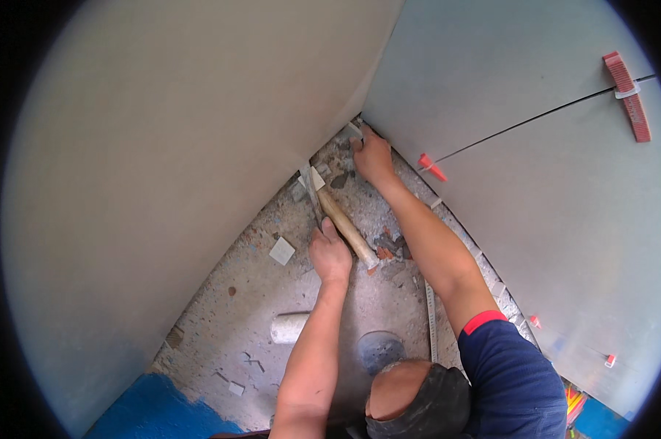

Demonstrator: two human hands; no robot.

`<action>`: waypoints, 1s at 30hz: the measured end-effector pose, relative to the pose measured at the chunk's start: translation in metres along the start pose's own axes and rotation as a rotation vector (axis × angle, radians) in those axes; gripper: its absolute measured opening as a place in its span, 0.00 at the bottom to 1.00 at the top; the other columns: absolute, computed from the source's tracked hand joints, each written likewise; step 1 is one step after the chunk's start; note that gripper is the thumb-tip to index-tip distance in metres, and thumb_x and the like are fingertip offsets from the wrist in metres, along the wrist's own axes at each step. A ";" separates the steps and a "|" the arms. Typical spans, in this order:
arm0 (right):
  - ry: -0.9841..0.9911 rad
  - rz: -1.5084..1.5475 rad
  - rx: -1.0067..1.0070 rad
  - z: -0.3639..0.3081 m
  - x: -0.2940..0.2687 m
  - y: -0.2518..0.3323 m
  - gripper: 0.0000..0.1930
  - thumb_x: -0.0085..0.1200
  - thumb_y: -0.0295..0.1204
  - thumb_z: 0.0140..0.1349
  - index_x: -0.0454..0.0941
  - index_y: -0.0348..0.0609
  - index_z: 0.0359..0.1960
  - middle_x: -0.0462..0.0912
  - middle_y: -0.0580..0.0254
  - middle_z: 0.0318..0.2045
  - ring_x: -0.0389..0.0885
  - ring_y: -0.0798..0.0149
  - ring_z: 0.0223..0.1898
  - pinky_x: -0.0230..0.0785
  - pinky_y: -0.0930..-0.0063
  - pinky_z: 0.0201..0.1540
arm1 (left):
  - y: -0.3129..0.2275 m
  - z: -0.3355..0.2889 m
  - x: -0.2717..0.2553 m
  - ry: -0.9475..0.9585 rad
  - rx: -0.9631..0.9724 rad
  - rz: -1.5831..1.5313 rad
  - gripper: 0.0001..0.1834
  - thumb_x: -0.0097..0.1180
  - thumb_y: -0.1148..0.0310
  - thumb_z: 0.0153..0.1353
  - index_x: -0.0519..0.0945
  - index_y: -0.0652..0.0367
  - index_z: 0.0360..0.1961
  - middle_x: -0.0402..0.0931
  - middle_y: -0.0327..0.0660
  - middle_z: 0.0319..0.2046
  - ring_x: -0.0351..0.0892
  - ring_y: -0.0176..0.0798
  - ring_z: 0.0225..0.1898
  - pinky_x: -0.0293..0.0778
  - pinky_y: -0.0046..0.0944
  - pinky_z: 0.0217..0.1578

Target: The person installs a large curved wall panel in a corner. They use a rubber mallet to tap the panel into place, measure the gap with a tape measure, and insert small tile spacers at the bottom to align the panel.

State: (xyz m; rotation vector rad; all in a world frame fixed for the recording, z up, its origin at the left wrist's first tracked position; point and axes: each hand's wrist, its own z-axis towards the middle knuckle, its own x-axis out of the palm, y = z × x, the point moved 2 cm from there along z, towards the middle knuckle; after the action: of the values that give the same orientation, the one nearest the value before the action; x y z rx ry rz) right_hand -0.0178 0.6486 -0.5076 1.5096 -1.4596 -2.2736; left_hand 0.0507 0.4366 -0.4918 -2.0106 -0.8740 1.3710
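My left hand (330, 252) is closed around a flat grey metal bar (311, 192), whose far end meets the bottom edge of the left wall panel. Beside the bar lies a pale wooden handle (349, 230), its far end partly hidden under a small white tile piece (316, 178). My right hand (374, 157) reaches into the corner where the two panels meet. Its thumb and forefinger pinch at a small pale tile piece (355, 131) near the floor, partly covered by the fingers.
Large grey panels (199, 132) rise on both sides. Red wedges (627, 95) and clips sit along the right panel's joint. On the rough floor lie a square white chip (281, 251), a white cylinder (289, 328), a round drain cover (382, 351), rubble (393, 245) and a measuring strip (431, 322).
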 end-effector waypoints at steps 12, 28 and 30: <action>0.014 -0.078 -0.005 -0.001 0.006 0.003 0.15 0.55 0.31 0.66 0.74 0.32 0.48 0.82 0.29 0.39 0.80 0.30 0.45 0.71 0.42 0.52 | 0.000 -0.001 -0.001 -0.018 -0.006 0.003 0.30 0.43 0.52 0.76 0.78 0.74 0.33 0.79 0.70 0.32 0.80 0.72 0.39 0.72 0.60 0.42; -0.156 -0.018 0.000 -0.002 0.019 0.004 0.12 0.59 0.30 0.62 0.74 0.35 0.42 0.82 0.34 0.32 0.81 0.32 0.39 0.72 0.41 0.43 | 0.005 -0.001 0.005 -0.038 0.018 0.016 0.28 0.43 0.54 0.77 0.77 0.74 0.35 0.79 0.70 0.32 0.79 0.73 0.40 0.72 0.60 0.42; -0.173 -0.016 -0.044 -0.003 0.021 -0.002 0.13 0.59 0.29 0.61 0.73 0.35 0.43 0.82 0.34 0.31 0.81 0.32 0.38 0.72 0.40 0.43 | 0.001 -0.002 0.002 -0.027 0.025 0.053 0.28 0.43 0.54 0.77 0.77 0.75 0.35 0.79 0.71 0.32 0.78 0.74 0.40 0.72 0.60 0.42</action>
State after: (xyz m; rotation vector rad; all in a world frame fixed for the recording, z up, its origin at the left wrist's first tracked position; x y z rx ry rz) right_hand -0.0258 0.6377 -0.5234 1.3479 -1.4303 -2.4831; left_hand 0.0529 0.4379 -0.4930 -2.0141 -0.8173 1.4340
